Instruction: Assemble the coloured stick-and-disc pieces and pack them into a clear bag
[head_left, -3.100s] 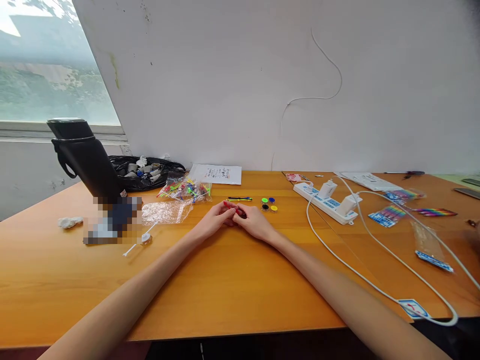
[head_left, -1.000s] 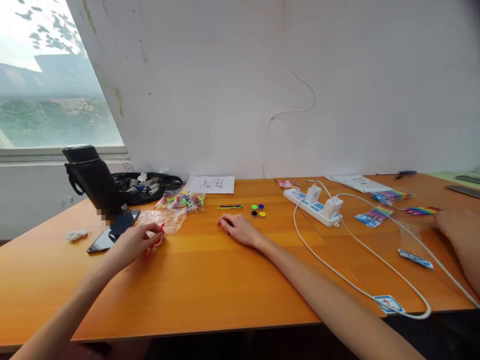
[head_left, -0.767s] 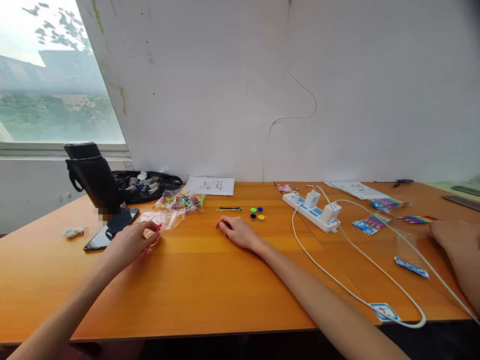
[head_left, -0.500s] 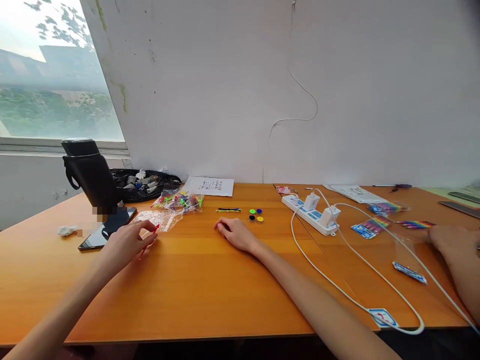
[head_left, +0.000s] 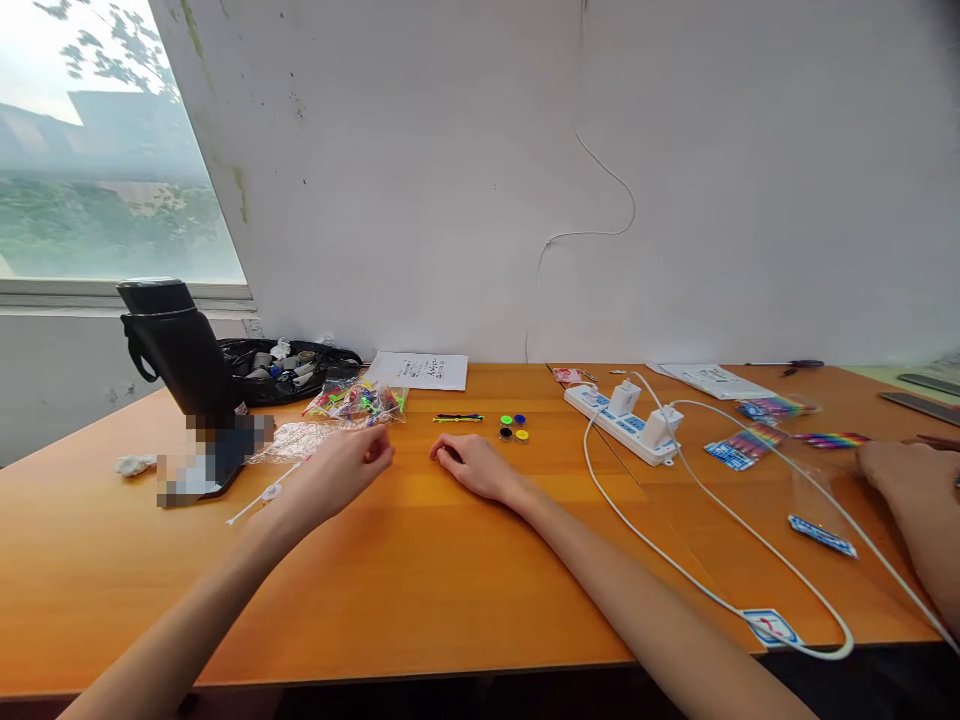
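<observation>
Left hand [head_left: 345, 468] hangs just above the table [head_left: 450, 590], a bit left of the middle. The fingers are half curled with the knuckles up, and I honestly can't tell if there's anything tucked inside. Right hand [head_left: 469, 465] is just beside it to the right, resting on the wood in a loose fist. Nothing pokes out of it, and the two hands aren't touching.

Closest stuff to the left hand: a crumpled clear bag [head_left: 296, 440] right behind it, and a thin white stick [head_left: 259, 497] lying flat on its left, toward the near edge. Further back is a bag of colourful bits [head_left: 360, 402]. Behind the right hand are a small bundle of thin sticks [head_left: 457, 418] and four little coloured discs [head_left: 513, 427], near each other but apart.

My two cents for fiddly parts like these: I'd keep both wrists planted on the table, pinch with the fingertips rather than the whole hand, and work in that bare patch between the hands so nothing rolls off.

Further out, toward the far left corner, there's a black bottle [head_left: 176, 345] and a black bag of scraps [head_left: 292, 358]. To the right are a power strip [head_left: 622, 420] and its white cable [head_left: 712, 592], which loops to the near edge. Another person's hand [head_left: 892, 465] rests at the right edge.
</observation>
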